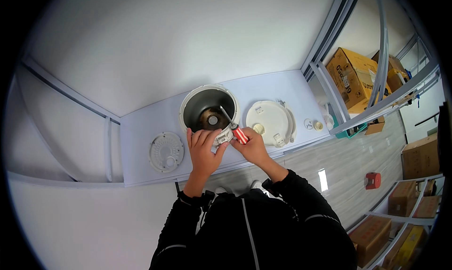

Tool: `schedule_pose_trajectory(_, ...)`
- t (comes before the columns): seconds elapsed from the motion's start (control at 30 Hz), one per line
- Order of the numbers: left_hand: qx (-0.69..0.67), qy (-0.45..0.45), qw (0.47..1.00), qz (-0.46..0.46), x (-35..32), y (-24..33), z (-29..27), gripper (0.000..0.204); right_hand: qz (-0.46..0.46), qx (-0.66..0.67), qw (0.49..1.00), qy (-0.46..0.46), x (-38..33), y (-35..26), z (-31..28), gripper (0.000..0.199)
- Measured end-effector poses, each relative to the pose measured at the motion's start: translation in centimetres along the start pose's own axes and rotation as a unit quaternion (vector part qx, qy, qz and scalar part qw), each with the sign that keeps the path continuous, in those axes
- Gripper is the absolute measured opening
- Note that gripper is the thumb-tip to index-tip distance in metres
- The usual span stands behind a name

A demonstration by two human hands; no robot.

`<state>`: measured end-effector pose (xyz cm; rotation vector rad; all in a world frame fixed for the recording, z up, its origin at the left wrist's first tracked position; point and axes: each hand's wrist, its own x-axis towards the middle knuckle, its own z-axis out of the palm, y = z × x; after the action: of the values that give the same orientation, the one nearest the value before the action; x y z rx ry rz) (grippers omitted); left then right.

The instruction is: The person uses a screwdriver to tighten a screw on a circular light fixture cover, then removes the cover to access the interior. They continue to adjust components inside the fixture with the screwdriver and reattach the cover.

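Observation:
A round white rice cooker body with a dark grey inside stands near the middle of the table, its lid off. A round metal plate shows at its bottom amid brown stains. My left hand grips the near rim, fingers over the edge and thumb against a white fitting on the front. My right hand is closed round a screwdriver with a red and white striped handle. Its metal shaft points up and left over the opening. The right fingertips are close to the fitting; whether they touch it is hard to tell.
Left of the cooker lies a round white perforated cover. To the right is a white lid with a small yellowish round part on it. Small round pieces sit near the table's right end. Beyond are a metal frame and cardboard boxes.

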<state>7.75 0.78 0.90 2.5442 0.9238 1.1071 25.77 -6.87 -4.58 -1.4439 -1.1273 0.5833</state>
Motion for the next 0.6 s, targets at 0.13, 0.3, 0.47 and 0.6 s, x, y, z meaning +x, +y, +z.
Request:
schedule_pose_trajectory(0.13, 0.018, 0.004, 1.0, 0.009, -0.2, -0.2, 0.3, 0.041, 0.025, 0.048, 0.999, 0.001, 0.2, -0.8, -0.1, 0.022)
schedule_pose_trajectory(0.3, 0.046, 0.02, 0.998, 0.036, -0.9, -1.0, 1.2, 0.045, -0.006, 0.006, 1.0, -0.006, 0.5, -1.8, -0.6, 0.021)
schedule_pose_trajectory(0.47, 0.052, -0.012, 0.998, 0.038, -0.7, -1.0, 0.7, 0.049, -0.064, -0.022, 0.997, -0.032, 1.2, -2.8, -1.1, 0.02)
schedule_pose_trajectory(0.6, 0.056, -0.019, 0.997, 0.039, -0.7, -1.0, 0.5, 0.051, -0.038, -0.018, 0.998, -0.047, 1.3, -3.1, -1.3, 0.019)
